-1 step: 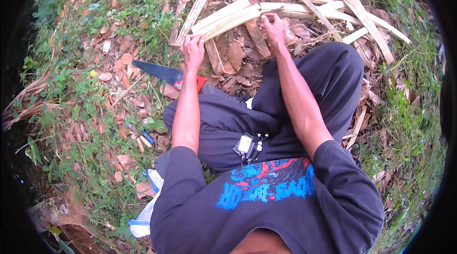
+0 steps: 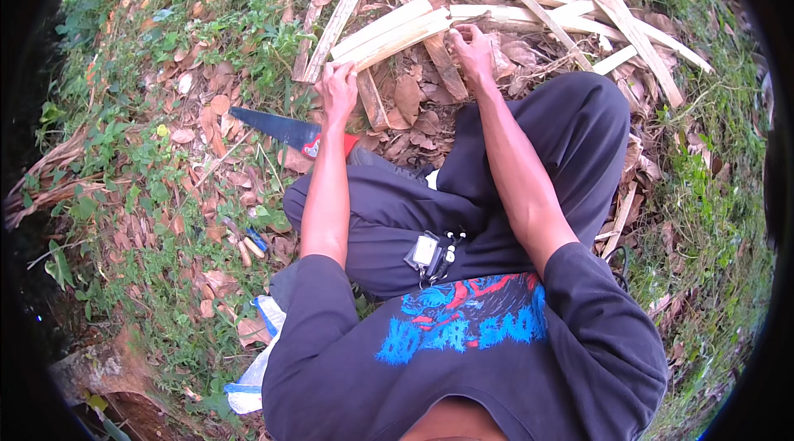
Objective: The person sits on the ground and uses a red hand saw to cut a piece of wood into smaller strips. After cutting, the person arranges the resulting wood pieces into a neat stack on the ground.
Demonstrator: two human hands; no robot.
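Head view: two hands at a pale strip [image 2: 399, 40], upper centre of the frame.
The left hand [image 2: 337, 90] has its fingers closed on the strip's lower-left end; the right hand's [image 2: 474, 52] fingers curl by the other end, their grip unclear. The wood looks light, stiff and dry, likely best held near both ends.

Front strip [image 2: 397, 40]: pale, cream-yellow wood, long and narrow, bare-surfaced. I have it lying slantwise ahead of me, left end nearer, right end farther out. Its left end meets my left hand [image 2: 337, 90]; its right end is just beside my right hand [image 2: 474, 54], and I cannot tell if they touch. Rear strip [image 2: 382, 26]: same pale wood, similar length, roughly parallel along the front strip's far side, offset slightly left.
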